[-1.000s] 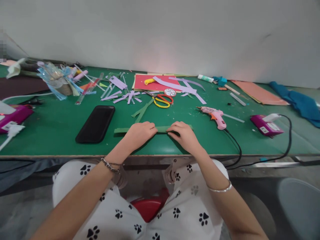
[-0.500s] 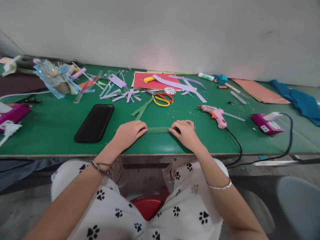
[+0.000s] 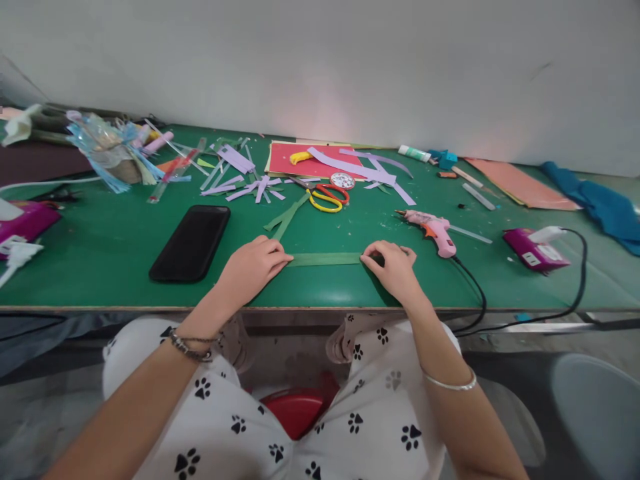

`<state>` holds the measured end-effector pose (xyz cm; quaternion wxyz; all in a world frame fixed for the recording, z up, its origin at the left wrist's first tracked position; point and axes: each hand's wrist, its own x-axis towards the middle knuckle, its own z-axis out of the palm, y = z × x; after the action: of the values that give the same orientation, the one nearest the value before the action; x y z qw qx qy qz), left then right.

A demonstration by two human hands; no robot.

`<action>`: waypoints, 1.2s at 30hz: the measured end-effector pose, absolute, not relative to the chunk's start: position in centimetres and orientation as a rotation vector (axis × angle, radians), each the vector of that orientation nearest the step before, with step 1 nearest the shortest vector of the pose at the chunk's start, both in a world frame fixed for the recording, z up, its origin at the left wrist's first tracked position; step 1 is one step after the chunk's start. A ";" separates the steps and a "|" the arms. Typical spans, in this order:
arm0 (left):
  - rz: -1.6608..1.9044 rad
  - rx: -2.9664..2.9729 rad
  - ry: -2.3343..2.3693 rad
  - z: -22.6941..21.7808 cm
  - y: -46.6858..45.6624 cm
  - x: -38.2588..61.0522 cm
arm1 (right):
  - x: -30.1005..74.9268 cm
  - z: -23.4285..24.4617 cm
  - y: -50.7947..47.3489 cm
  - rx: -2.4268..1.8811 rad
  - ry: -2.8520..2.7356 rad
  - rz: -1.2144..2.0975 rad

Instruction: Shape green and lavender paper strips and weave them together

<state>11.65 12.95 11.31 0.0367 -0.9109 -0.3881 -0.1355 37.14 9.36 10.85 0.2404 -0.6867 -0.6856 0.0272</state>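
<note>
In the head view, looking down on a green table (image 3: 325, 293): holding a green paper strip (image 3: 326, 259) flat near the front edge, with left hand (image 3: 250, 268) and right hand (image 3: 395, 270) set well apart along it. On the left, pinching the strip between thumb and forefinger, other fingers folded close behind; on the right, pinching it too, thumb and forefinger rounded into a loop, other fingers bent above. Between the two sets of fingertips, lying straight and uncovered; past them, hidden under the hands, so cannot tell its full length. Just behind the left hand, lying aslant, a forked green piece (image 3: 286, 222), reaching toward scissors (image 3: 327, 198) with red and yellow handles. Left of the left hand, a black phone (image 3: 190, 243); right of the right hand, clear of the fingers, a pink glue gun (image 3: 435, 230).
</note>
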 end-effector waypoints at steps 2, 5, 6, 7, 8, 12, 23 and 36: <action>-0.350 -2.749 -1.174 11.4 12.3 11.8 | 37.1 10.8 9.2 -1.890 -1.868 0.021; -0.318 -2.698 -1.211 11.1 11.0 12.4 | 36.9 10.6 9.1 -1.912 -1.862 -0.024; -0.308 -2.705 -1.238 10.9 10.6 12.6 | 36.9 10.4 9.1 -1.922 -1.859 -0.046; -0.291 -2.725 -1.266 10.7 10.1 12.8 | 36.9 10.3 9.1 -1.930 -1.856 -0.075; -0.270 -2.748 -1.297 10.4 9.7 12.9 | 36.9 10.2 9.1 -1.937 -1.849 -0.110; -0.198 -2.790 -1.418 9.9 8.8 12.6 | 36.9 10.0 9.1 -2.006 -1.802 -0.237; -0.191 -2.695 -1.556 10.4 7.9 12.1 | 29.1 10.9 7.3 -1.673 -2.367 -0.117; -0.202 -2.600 -1.685 9.8 7.2 11.7 | 27.1 10.8 6.7 -1.738 -2.454 0.224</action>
<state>11.65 7.22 9.75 0.0185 -0.8373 -0.5425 -0.0652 27.08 6.71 10.76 0.0629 -0.5753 -0.8121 0.0743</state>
